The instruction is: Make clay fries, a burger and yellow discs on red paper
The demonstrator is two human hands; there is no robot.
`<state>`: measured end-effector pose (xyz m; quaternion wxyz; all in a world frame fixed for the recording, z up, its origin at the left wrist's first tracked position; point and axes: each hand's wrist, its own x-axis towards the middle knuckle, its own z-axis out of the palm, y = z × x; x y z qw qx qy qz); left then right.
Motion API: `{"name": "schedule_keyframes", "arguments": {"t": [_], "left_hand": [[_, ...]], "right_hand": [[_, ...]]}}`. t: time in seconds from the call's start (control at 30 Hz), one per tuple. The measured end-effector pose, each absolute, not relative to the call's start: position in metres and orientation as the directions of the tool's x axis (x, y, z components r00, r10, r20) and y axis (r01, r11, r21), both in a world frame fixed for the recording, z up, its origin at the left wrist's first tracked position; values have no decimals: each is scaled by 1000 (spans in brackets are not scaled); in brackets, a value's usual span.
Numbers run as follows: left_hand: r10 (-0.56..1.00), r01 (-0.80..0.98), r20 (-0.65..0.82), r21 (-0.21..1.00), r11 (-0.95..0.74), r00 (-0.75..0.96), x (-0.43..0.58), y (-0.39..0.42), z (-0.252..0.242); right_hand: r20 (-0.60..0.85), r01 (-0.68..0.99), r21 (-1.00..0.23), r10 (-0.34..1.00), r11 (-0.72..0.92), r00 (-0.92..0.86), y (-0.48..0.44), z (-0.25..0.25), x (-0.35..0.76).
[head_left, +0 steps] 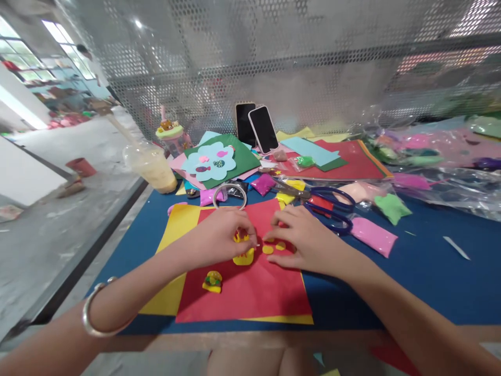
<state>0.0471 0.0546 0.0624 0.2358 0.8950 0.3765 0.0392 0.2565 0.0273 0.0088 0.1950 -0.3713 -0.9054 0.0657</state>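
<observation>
My left hand (225, 235) is closed in a pinch above a yellow clay piece (243, 257) that has upright yellow strips like a box of fries. A tiny white tip shows by its fingertips, too small to name. On the right, my right hand (305, 237) rests with fingers apart, curved around several small flat yellow clay discs (268, 250). All these lie on a red sheet of paper (250, 292). Lower left on that sheet sits a small clay burger (213, 281) with green and yellow layers.
A yellow sheet (172, 230) lies under the red one on a blue tabletop (352, 297). Behind are blue-handled scissors (332, 201), a silver ring (230, 196), pink clay packets (373, 236) and two phones (263, 129). A drink cup (152, 167) stands at the left edge.
</observation>
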Motion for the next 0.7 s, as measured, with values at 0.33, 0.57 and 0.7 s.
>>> {"name": "schedule_keyframes", "arguments": {"t": [0.33,0.57,0.7], "left_hand": [[658,647,-144,423,-635,740,54,57,54],[654,672,-207,408,-618,728,72,57,49],[628,637,-158,359,-682,762,76,58,40]], "right_hand": [[259,630,-340,714,698,-650,32,6,255],[476,634,-409,746,657,-466,41,14,286],[527,632,-402,732,663,-433,43,14,293]]}}
